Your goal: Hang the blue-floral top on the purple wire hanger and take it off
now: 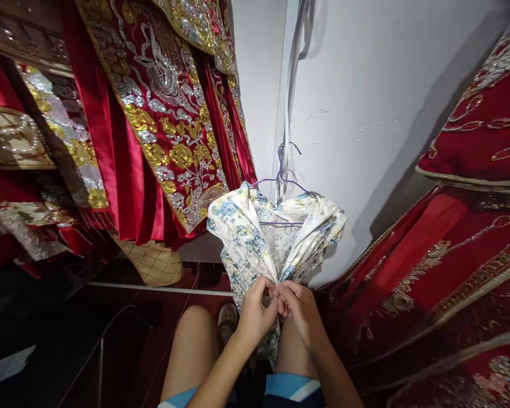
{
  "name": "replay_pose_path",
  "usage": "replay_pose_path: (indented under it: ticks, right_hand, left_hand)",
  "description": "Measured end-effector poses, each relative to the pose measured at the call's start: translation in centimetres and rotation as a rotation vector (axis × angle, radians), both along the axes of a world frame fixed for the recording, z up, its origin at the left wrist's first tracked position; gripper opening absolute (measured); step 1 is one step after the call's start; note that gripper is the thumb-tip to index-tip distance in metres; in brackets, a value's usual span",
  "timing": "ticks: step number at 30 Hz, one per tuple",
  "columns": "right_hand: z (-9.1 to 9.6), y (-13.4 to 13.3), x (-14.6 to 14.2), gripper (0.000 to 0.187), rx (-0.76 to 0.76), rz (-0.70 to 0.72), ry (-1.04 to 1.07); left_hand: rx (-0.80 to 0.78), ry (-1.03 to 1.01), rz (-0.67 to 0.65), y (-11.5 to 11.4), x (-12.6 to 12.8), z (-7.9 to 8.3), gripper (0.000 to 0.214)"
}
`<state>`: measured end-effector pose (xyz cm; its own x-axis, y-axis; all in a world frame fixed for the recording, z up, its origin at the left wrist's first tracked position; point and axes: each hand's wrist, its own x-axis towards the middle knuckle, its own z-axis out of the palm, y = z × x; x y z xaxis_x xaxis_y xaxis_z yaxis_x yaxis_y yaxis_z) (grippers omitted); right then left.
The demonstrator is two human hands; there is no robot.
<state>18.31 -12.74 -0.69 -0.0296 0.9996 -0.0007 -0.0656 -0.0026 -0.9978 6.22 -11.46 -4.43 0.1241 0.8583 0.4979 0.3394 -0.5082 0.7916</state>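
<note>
A white garment with blue and yellow flowers hangs in front of me on a thin purple hanger. Its collar is folded back and the front edges meet lower down. My left hand pinches the cloth where those edges come together. Close against it, my right hand pinches the same spot from the other side. The fingertips of both hands touch, and whatever small fastening may lie between them is hidden. Below the hands, the garment drops between my knees.
Red costumes with gold and silver embroidery hang at the left. More dark red embroidered garments crowd the right side. Behind the hanger stands a white wall with a metal upright. A shoe rests on the dark red floor.
</note>
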Motion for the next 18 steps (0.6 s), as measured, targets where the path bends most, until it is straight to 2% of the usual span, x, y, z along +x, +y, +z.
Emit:
replay_pose_path:
  ticks: [4, 9, 18]
  right_hand:
    - [1.3, 1.3, -0.5, 0.038, -0.072, -0.061, 0.078]
    - [3.4, 2.4, 0.6, 0.037, -0.113, -0.136, 0.12]
    - [8.0, 7.5, 3.3, 0.034, -0.01, -0.183, 0.102]
  left_hand:
    - [-0.042, 0.052, -0.084, 1.1, -0.7, 0.2, 0.015]
    - [-0.125, 0.106, -0.181, 1.9, -0.5, 0.5, 0.013]
    - [-0.184, 0.067, -0.224, 2.9, 2.1, -1.4, 0.022]
